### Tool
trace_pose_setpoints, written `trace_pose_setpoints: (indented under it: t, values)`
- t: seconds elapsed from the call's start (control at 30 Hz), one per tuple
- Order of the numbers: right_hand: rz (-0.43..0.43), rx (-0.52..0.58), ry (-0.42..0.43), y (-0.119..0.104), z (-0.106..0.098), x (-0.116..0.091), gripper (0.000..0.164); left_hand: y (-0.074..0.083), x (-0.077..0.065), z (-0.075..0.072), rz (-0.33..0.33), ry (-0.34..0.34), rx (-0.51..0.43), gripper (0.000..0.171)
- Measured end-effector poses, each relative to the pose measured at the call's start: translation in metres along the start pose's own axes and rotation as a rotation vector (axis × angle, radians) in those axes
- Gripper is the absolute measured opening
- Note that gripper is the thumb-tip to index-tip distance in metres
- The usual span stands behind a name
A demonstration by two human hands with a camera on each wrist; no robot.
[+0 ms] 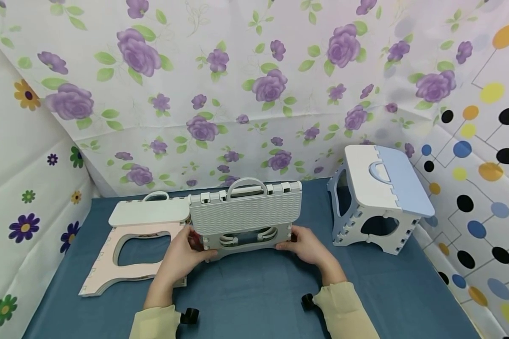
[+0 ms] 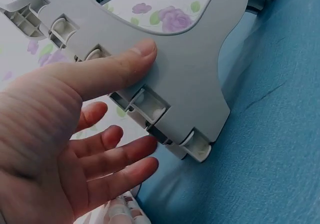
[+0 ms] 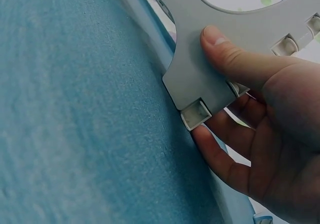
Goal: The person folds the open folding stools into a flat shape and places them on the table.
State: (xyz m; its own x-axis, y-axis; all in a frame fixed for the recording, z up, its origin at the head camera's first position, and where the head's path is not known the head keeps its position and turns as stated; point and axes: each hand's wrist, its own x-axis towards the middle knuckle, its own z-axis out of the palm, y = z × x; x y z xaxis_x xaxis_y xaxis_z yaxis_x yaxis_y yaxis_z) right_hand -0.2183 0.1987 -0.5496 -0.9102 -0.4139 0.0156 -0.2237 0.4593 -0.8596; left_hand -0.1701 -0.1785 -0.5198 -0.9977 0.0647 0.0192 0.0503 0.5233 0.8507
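Blue cloth-covered table (image 1: 254, 301), purple-rose curtain (image 1: 237, 61) behind. Held between left hand (image 1: 182, 256) and right hand (image 1: 308, 246): gray folding stool (image 1: 246, 214), largely folded, at table's centre, carry handle (image 1: 247, 179) up; thumbs on front leg panel (image 2: 190, 74), fingers behind. Just beside left hand: pink-and-white folding stool (image 1: 103, 259), folded. Well apart at right: blue-and-white folding stool (image 1: 377, 193), opened, standing. Judged risks: tipping, from slackened grip; nipped fingertips, from shifting hinged panels. Brands, labels, writing: none legible.

Grey stool (image 1: 246, 214), white-and-blue stool (image 1: 381, 188), purple-flowered backdrop (image 1: 237, 94), blue tabletop (image 1: 254, 296)
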Motion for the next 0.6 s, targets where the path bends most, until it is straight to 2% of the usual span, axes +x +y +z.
trace_pose_setpoints:
  t: [0.1, 0.17, 0.4, 0.6]
  values:
    - [-0.002, 0.001, 0.001, 0.0001, -0.0007, 0.0007, 0.028, -0.0007, 0.0002, 0.0000, 0.062, -0.006, -0.019, 0.074]
    - [-0.001, 0.007, 0.000, -0.0003, -0.0012, 0.0010, 0.030, -0.0008, -0.0003, 0.0007, 0.079, -0.019, -0.027, 0.075]
    - [0.028, 0.049, 0.024, -0.0023, -0.0035, 0.0006, 0.049, 0.0015, -0.0013, 0.0034, 0.023, -0.046, -0.017, 0.065]
    - [0.094, 0.093, 0.070, 0.0005, -0.0045, 0.0009, 0.067, 0.0014, -0.0004, 0.0034, 0.027, -0.055, -0.003, 0.064]
